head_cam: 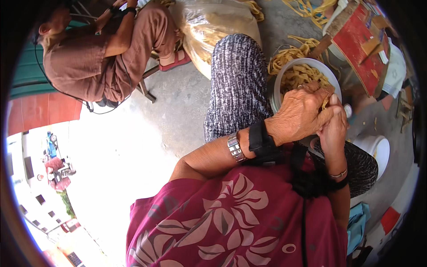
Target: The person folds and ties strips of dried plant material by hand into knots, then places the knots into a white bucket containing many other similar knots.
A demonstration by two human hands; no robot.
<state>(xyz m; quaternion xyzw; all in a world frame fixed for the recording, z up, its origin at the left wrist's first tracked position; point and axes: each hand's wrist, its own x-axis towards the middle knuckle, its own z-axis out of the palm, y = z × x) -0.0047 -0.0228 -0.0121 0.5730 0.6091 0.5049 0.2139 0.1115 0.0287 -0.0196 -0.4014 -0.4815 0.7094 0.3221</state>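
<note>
My left hand (297,110) and my right hand (335,128) meet at the near rim of a white plastic bucket (277,87). Between their thumbs and fingers shows a bit of yellow strip (324,103), pinched by both; most of it is hidden by the fingers. Inside the bucket lies a heap of yellow-brown strips (302,75), their material unclear. My left forearm wears a metal bracelet watch and a black wrist strap. The bucket stands just beyond my hands, beside my left knee.
A large clear plastic bag (227,20) of yellow material stands ahead. More loose strips (290,60) lie behind the bucket. A worn red board (357,46) with wood pieces is at upper right, and a white tub (382,153) at right. Another person in brown (80,63) sits at left.
</note>
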